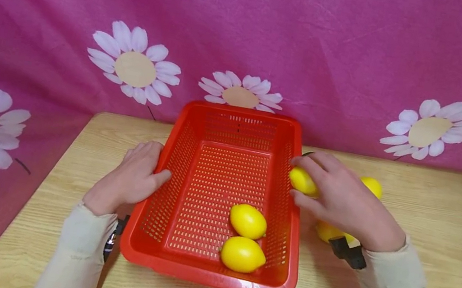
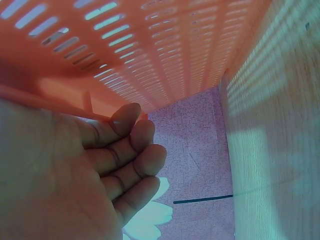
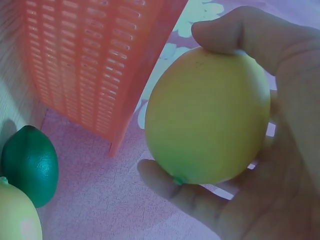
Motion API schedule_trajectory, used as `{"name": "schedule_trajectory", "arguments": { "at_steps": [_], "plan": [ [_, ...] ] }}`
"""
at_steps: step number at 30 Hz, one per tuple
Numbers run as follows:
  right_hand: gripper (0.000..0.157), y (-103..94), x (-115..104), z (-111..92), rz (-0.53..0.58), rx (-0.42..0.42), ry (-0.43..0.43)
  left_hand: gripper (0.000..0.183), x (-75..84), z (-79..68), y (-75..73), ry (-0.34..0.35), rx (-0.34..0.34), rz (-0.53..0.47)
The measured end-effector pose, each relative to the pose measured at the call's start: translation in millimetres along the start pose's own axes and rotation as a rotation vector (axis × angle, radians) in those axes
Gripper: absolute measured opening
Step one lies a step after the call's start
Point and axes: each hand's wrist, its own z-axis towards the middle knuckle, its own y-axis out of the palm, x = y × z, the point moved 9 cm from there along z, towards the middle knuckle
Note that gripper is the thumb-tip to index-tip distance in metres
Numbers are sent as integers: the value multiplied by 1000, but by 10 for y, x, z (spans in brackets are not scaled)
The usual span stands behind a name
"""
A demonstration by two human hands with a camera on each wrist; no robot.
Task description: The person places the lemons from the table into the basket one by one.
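A red plastic basket [image 1: 209, 274] with slotted walls stands on the table. My left hand [image 1: 131, 179] grips its left rim, thumb over the edge and fingers along the outer wall, as the left wrist view also shows. Just at the right rim, my right hand [image 1: 337, 192] holds a yellow lemon [image 3: 207, 117] between thumb and fingers. Inside the basket, near its front right corner, lie two lemons, one lemon [image 1: 247, 220] behind the other lemon [image 1: 242, 255].
Right of the basket, partly hidden by my right hand and wrist, are a lemon [image 1: 372, 186] and another lemon [image 1: 327, 231]. The right wrist view shows a green lemon-shaped fruit [image 3: 30, 167] beside the basket. A pink flowered cloth [image 1: 342, 55] hangs behind the wooden table [image 1: 439, 240].
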Motion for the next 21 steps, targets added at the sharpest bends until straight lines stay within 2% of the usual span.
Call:
{"name": "schedule_trajectory", "arguments": {
  "at_steps": [13,21],
  "plan": [
    [49,4,-180,111,21,46,-89,40,-20,4,0,-14,-3,4],
    [51,95,-267,173,26,4,-85,37,-19,-1,6,-8,-4,-10]
  ]
}}
